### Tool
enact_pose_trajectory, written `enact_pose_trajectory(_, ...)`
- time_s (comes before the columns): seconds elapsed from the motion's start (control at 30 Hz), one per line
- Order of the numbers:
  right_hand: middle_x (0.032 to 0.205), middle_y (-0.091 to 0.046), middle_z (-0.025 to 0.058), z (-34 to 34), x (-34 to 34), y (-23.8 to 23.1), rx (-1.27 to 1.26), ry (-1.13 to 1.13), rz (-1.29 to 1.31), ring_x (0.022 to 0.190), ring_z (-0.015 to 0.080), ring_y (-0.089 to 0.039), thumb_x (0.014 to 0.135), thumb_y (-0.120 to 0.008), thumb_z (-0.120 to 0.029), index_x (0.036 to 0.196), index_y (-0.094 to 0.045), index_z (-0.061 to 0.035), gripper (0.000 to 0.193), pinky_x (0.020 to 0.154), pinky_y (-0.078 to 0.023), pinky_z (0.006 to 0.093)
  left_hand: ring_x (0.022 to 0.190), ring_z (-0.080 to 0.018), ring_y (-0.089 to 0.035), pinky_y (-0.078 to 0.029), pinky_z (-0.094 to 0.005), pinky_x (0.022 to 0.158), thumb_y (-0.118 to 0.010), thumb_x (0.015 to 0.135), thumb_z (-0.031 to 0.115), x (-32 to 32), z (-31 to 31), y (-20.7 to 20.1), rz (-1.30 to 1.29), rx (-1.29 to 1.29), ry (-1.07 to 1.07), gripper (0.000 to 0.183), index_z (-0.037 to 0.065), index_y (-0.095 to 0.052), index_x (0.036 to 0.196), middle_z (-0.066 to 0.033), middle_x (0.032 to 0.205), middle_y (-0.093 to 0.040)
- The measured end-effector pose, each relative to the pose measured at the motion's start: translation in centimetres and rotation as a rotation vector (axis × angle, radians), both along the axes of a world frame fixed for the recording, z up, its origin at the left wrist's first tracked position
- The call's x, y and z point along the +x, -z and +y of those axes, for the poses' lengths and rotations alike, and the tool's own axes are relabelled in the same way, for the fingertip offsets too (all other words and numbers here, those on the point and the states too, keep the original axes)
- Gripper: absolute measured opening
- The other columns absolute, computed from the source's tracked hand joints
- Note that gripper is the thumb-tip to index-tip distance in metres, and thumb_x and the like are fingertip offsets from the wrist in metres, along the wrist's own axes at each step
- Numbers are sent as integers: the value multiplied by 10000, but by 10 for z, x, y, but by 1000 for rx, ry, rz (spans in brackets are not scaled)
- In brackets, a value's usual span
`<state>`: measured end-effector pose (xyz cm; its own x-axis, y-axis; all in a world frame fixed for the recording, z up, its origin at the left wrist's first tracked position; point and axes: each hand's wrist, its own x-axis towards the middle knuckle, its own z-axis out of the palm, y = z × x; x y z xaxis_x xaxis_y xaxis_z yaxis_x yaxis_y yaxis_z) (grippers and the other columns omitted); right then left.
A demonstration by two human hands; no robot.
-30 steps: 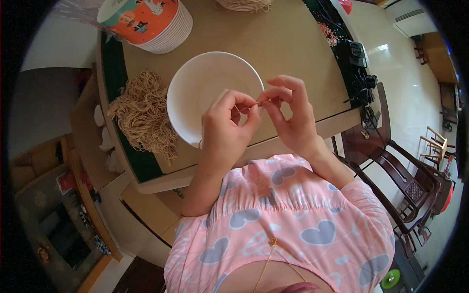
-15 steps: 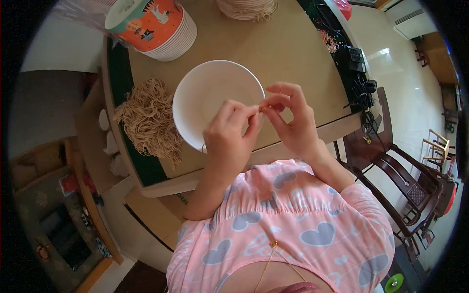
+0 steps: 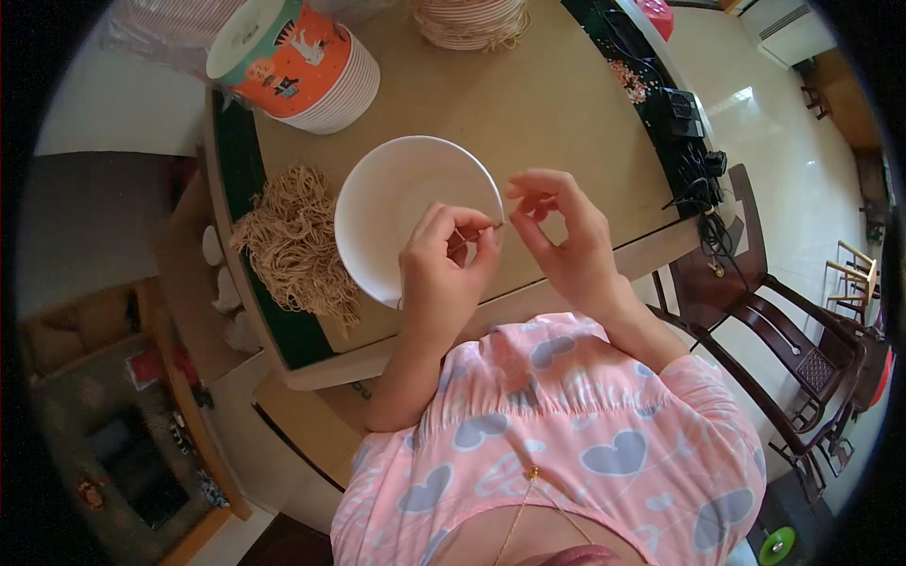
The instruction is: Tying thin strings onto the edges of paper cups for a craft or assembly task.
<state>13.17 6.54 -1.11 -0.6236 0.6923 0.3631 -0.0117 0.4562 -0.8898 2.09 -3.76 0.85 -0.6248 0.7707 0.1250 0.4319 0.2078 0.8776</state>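
My left hand (image 3: 447,253) is closed in a pinch on a thin beige cord (image 3: 497,225), over the near right rim of a white round tub (image 3: 415,141). A short end of the cord pokes out past the fingertips. To the right of the rim, my right hand (image 3: 562,224) has its thumb and fingers apart, curved toward the left hand's fingertips, with nothing visible between them. Left of the tub lies a loose tangled heap of beige cord (image 3: 297,250).
A stack of orange printed paper tubs (image 3: 321,75) lies at the far left beside clear plastic wrapping. At the back stands a cord-wound bundle (image 3: 472,21). Black cables and an adapter (image 3: 681,113) run along the right table edge, near a dark wooden chair (image 3: 779,330).
My right hand's fingertips have come away from the cord and spread apart. My left hand keeps its pinch. The whole view has shifted slightly.
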Motion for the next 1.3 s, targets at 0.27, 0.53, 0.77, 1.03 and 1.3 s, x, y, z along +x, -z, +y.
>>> enact_pose_trajectory(0.27, 862, -592, 93, 4, 6, 5, 37, -120, -65, 784, 237, -593, 771, -708, -8, 962, -642, -44, 206, 684, -501, 328, 584, -36, -494, -403, -201, 523, -669, 796, -4, -4, -3, 6, -234, -17, -31, 61, 18, -624, 830, 5, 747, -572)
enact_pose_trajectory(0.53, 830, -591, 88, 4, 5, 8, 38, -128, -60, 772, 235, -591, 768, -723, -29, 913, -644, -42, 166, 678, -495, 329, 597, -23, -482, -407, -188, 544, -674, 821, 14, -5, -4, 9, -436, 13, 7, 74, 23, -637, 884, 25, 731, -561)
enact_pose_trajectory(0.77, 828, -599, 75, 4, 5, 6, -112, -144, -83, 742, 178, -594, 800, -699, 2, 893, -639, -25, 113, 653, -492, 282, 612, -48, -479, -410, -218, 556, -677, 822, 27, -9, -6, 3, -252, -76, 63, 101, 15, -684, 922, 4, 721, -550)
enact_pose_trajectory(1.03, 826, -628, 65, 0, 5, 9, -122, -68, -14, 725, 139, -596, 793, -698, 30, 893, -639, -12, 124, 653, -493, 257, 619, -64, -506, -416, -228, 559, -673, 828, 49, -9, -5, 5, -251, -56, 50, 72, -1, -675, 879, -20, 725, -557)
enact_pose_trajectory(1.3, 852, -650, 75, -9, 4, 8, -301, -4, 103, 749, 142, -618, 795, -663, 67, 908, -636, -6, 137, 672, -501, 254, 625, -23, -505, -405, -199, 554, -641, 889, 113, -12, -7, 7, -413, -158, 73, 134, -13, -652, 844, 3, 705, -591)
